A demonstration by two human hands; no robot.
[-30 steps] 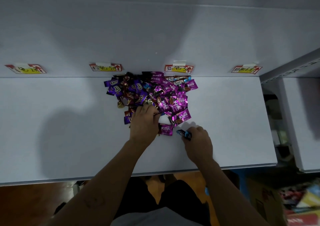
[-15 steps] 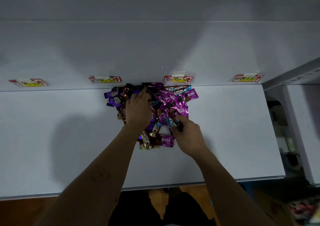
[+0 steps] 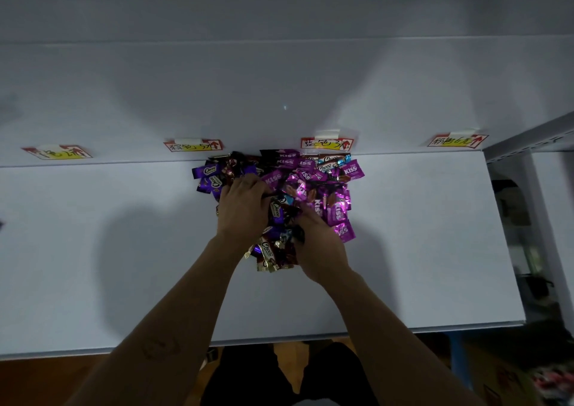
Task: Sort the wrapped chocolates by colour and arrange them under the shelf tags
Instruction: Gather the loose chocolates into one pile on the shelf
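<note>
Mixed chocolate pile (image 3: 313,188) heaped at shelf (image 3: 419,234) back edge under middle shelf tags (image 3: 326,143), unsorted. Left hand (image 3: 243,210), right hand (image 3: 321,247) burrow in, likely separating colours; grip hidden, cannot tell.

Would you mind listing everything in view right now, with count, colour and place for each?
shelf board: one; white; fills the middle of the view.
shelf tags: four; yellow and white with red arrows; spaced along the board's back edge.
wrapped chocolates: one mixed pile, too many to count; magenta, purple, blue and brown-gold; back centre, below the second and third tags from the left.
side rack: one; pale grey; far right.
floor: brown; below the board's front edge.
left hand: one; on the pile's left-centre, fingers among the wrappers.
right hand: one; at the pile's near right side; grip unclear.
</note>
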